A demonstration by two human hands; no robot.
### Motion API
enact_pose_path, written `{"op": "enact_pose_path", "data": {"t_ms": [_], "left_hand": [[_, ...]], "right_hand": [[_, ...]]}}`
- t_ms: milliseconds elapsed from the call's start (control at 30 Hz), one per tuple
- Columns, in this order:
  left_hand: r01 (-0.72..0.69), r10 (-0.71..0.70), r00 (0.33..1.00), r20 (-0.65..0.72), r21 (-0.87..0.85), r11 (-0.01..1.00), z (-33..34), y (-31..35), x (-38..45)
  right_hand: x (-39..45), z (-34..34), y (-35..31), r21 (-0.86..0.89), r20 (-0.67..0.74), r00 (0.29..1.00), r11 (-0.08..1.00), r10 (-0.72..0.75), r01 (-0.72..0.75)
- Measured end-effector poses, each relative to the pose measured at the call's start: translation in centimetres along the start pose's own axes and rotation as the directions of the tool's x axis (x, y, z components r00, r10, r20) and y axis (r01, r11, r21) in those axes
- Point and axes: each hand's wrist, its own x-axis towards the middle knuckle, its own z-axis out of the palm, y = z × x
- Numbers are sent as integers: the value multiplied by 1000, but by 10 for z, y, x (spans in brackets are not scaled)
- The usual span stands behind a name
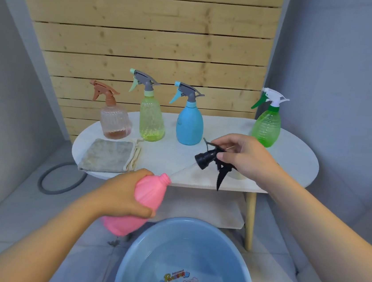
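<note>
Two hands: pink bottle point(141, 203), black sprayer point(212, 161)

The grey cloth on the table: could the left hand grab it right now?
Probably not yet. The left hand grips the pink bottle, so it is busy. The way itself looks free: the grey cloth lies uncovered at the near left edge of the table.

Domestic utility corner, consistent with a home cleaning or washing area. Evidence: grey walls point(339, 65) and a wooden slat panel point(146, 32) behind a low white tabletop point(294, 158). Four spray bottles point(189, 127) stand along it beside a folded cloth point(107, 155). A plastic basin point(139, 240) and a looped hose point(41, 182) sit on the tiled floor point(10, 209).
</note>
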Motion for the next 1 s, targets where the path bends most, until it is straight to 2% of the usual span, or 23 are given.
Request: {"op": "enact_pose_path", "data": {"t_ms": [133,200,267,467,533,600,733,933,1000], "left_hand": [[87,-88,996,-20,-49,995,-4,-19,-2],[104,-108,994,-25,-127,986,-5,-22,-3],[108,-117,992,-38,-185,977,-5,-21,-5],[51,-68,995,-75,-214,976,3,-11,-6],[45,-59,996,-68,-194,980,6,-10,-5],[45,-58,996,-64,-184,982,8,-12,-5],[48,-60,996,-60,-188,981,8,-15,-1],[37,-52,997,-63,-226,974,12,-15,4],[11,-28,996,-79,-212,977,15,-11,7]], "right_hand": [[10,-8,4,146,-224,968,985,118,-87],[15,-8,11,135,-334,932,986,139,-98],[17,3,20,96,-380,914,989,144,-116],[35,62,49,201,-236,937,956,259,-214],[42,76,55,179,-208,940,956,269,-234],[45,84,56,110,-163,950,962,266,-250],[49,84,59,-187,-84,963,946,254,-266],[51,77,60,-327,-36,973,918,226,-225],[49,73,56,-381,-67,975,898,212,-221]]}}
